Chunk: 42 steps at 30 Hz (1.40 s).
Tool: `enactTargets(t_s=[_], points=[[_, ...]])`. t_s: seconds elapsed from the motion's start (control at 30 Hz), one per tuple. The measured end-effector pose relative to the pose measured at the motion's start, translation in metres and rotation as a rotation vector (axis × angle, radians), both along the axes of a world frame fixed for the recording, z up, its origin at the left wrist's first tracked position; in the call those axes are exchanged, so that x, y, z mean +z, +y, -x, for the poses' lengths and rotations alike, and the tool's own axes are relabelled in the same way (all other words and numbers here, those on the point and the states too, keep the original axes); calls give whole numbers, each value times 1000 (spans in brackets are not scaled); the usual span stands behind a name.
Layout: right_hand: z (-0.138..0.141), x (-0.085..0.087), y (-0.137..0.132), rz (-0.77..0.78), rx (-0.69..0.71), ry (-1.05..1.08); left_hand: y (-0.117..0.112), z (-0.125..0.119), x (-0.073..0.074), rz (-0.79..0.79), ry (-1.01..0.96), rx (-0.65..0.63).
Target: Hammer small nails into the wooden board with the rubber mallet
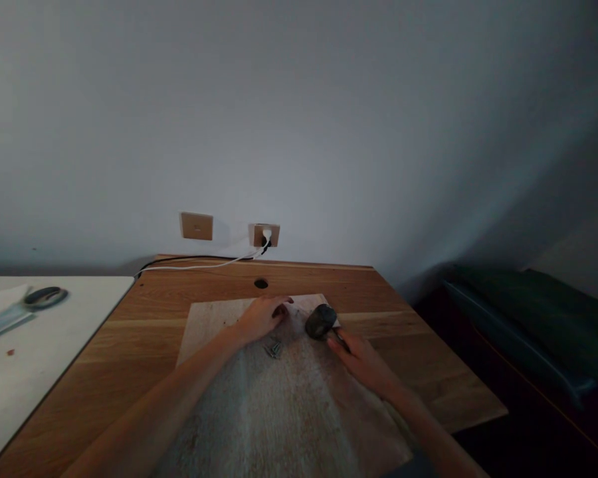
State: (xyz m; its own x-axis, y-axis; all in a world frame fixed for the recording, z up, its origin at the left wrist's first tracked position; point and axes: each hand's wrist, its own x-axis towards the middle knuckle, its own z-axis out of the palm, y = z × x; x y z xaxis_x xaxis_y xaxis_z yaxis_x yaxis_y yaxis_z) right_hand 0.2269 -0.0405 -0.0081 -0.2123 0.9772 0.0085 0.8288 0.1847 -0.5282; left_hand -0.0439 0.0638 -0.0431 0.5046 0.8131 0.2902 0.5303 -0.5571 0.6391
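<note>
My right hand [361, 358] is wrapped round the handle of a mallet with a dark, thick head [321, 322]. The head is over the far right part of a pale wooden board [259, 411]. Just left of it, my left hand [262, 318] is over the board's far side, its fingers curled and pinched together. Whatever those fingertips hold is too small and dim to make out. Between my wrists, a small pile of metal nails or screws [273, 348] lies on the board, near my left hand.
The board rests on a brown wooden table [428, 358] with a round cable hole [261, 283]. Behind it, cables run to a wall socket [264, 235]. On a white table [54, 358] at left lies a roll of tape [44, 297]. A dark green cushioned thing [538, 318] is at right.
</note>
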Motion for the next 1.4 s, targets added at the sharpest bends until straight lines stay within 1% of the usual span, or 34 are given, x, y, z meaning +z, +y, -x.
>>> enactTargets(t_s=[0.1, 0.2, 0.3, 0.37, 0.4, 0.47, 0.53, 0.57, 0.63, 0.7, 0.73, 0.8, 0.87, 0.97, 1.07, 1.13, 1.2, 1.27, 1.4], points=[[11, 14, 10, -20, 28, 23, 2, 0, -1, 23, -35, 0], [29, 25, 21, -52, 35, 34, 3, -1, -1, 45, -64, 10], [47, 29, 28, -80, 30, 23, 4, 0, -1, 105, -137, -26], [54, 29, 31, -83, 37, 4, 5, 3, 0, 93, -154, -27], [56, 28, 31, -80, 46, -7, 6, 6, 2, 69, -133, -11], [56, 26, 30, -69, 64, -26, 6, 13, 11, 2, -25, 34], [51, 23, 26, -58, 64, -33, 4, 21, 25, -47, 132, 33], [47, 21, 22, -53, 58, -31, 2, 25, 33, -50, 208, 0], [39, 15, 13, -35, 52, -22, -6, 28, 48, -6, 324, -128], [32, 7, 4, -7, 52, -19, -16, 26, 57, 48, 399, -255], [30, 3, 0, 6, 50, -21, -21, 23, 59, 58, 429, -295], [27, -5, -5, 23, 36, -32, -29, 14, 58, 28, 474, -320], [26, -11, -7, 28, 26, -39, -33, 7, 52, -42, 483, -297], [26, -12, -8, 25, 20, -40, -28, 7, 44, -105, 413, -255], [27, -9, -8, 16, 10, -32, -13, 18, 39, -38, 245, -173], [28, -7, -9, 21, 11, -24, -4, 26, 35, 34, 105, -67], [28, -7, -8, 29, 11, -21, 1, 30, 30, 92, 15, 19], [27, -8, -7, 34, 8, -21, 2, 32, 24, 104, 0, 65], [24, -14, -6, 46, 2, -26, -4, 32, 14, 37, 9, 123]])
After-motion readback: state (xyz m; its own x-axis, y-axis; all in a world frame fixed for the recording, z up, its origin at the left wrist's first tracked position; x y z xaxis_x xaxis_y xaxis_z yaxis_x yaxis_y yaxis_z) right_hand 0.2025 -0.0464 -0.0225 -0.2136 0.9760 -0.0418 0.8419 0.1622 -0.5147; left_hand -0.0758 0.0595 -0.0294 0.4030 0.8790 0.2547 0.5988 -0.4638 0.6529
